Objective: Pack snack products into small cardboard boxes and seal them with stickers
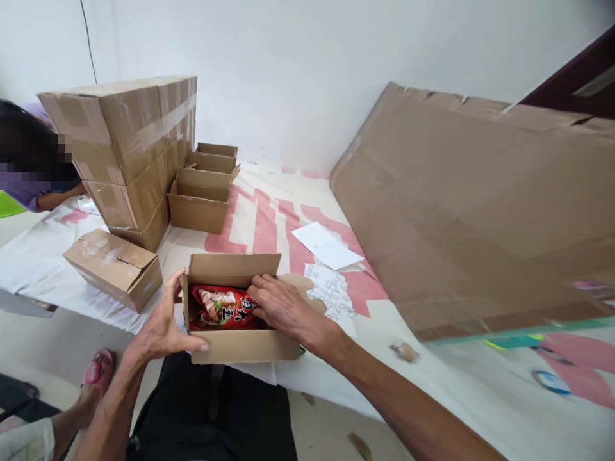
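In front of me on the table is a small cardboard box (245, 347), its long flaps raised. Inside it lies a shiny red food packet (223, 307) with a food picture and dark lettering. My left hand (166, 323) grips the left end of the box, thumb along the front flap and fingers at the back corner. My right hand (283, 307) reaches into the right end, its bent fingers on the packet. The fingertips there are partly hidden by the packet and box.
Taped cartons (139, 153) are stacked at left, with open-topped boxes (199, 208) beside them. A closed box (115, 266) lies nearer. White papers (327, 245) lie on the cloth-covered table (259, 218). A large cardboard panel (480, 211) stands at right. Another person (38, 153) is at far left.
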A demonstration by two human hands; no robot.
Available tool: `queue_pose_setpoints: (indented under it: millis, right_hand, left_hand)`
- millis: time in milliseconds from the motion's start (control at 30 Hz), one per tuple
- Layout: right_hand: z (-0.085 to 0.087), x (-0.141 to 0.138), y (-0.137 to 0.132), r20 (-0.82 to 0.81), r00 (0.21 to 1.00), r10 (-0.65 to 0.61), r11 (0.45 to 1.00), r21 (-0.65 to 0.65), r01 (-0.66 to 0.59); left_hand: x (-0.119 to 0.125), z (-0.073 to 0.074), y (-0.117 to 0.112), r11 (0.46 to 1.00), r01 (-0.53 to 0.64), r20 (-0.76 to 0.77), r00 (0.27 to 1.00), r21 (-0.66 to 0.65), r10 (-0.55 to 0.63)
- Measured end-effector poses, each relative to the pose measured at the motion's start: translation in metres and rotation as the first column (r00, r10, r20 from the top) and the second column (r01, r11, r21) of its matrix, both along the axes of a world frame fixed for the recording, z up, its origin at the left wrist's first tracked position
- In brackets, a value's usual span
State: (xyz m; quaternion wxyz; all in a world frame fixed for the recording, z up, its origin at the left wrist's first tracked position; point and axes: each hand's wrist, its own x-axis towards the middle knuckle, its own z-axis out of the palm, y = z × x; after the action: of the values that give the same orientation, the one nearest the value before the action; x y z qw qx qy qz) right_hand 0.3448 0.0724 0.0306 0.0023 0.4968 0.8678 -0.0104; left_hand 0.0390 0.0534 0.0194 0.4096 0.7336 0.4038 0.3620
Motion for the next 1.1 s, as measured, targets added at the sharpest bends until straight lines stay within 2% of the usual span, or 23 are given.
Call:
queue_pose_setpoints:
  millis: [233,333,433,533,633,800,967,1033,1100]
  right_hand:
    - [-0.011,0.002,0.0,-0.016,0.998,-0.066,0.997,0.035,0.066]
    - [-0.002,-0.001,0.0,-0.021,0.998,-0.055,0.998,-0.013,0.055]
    - [0.017,-0.004,-0.003,-0.111,0.993,-0.046,0.997,-0.071,0.038]
    - [0.035,-0.007,-0.007,-0.16,0.982,-0.098,0.985,-0.158,0.073]
    - [0.046,-0.009,-0.008,-0.164,0.974,-0.157,0.963,-0.245,0.114]
    - [0.052,-0.007,-0.003,-0.194,0.955,-0.226,0.927,-0.344,0.149]
    - [0.053,0.0,0.0,-0.32,0.921,-0.222,0.921,-0.378,0.091]
    - [0.054,0.003,0.002,-0.41,0.882,-0.232,0.915,-0.4,0.055]
    - [0.055,0.005,0.003,-0.522,0.808,-0.274,0.9,-0.436,0.024]
  left_hand:
    - [0.003,0.006,0.002,1.0,0.019,-0.007,1.0,-0.018,-0.02]
    - [0.004,0.008,0.004,1.0,0.017,-0.001,1.0,-0.015,-0.017]
    - [0.004,0.009,0.005,0.999,0.029,0.001,1.0,-0.022,-0.029]
    - [0.004,0.011,0.008,0.999,0.041,-0.002,0.999,-0.011,-0.041]
    - [0.004,0.014,0.01,0.999,0.048,-0.017,0.999,-0.003,-0.048]
    - [0.004,0.015,0.012,0.999,0.046,-0.043,0.998,-0.008,-0.047]
    - [0.003,0.016,0.013,0.998,0.053,-0.032,0.998,-0.017,-0.054]
    - [0.003,0.016,0.013,0.999,0.05,-0.043,0.998,-0.015,-0.051]
    - [0.002,0.015,0.014,0.999,0.05,-0.051,0.997,-0.007,-0.05]
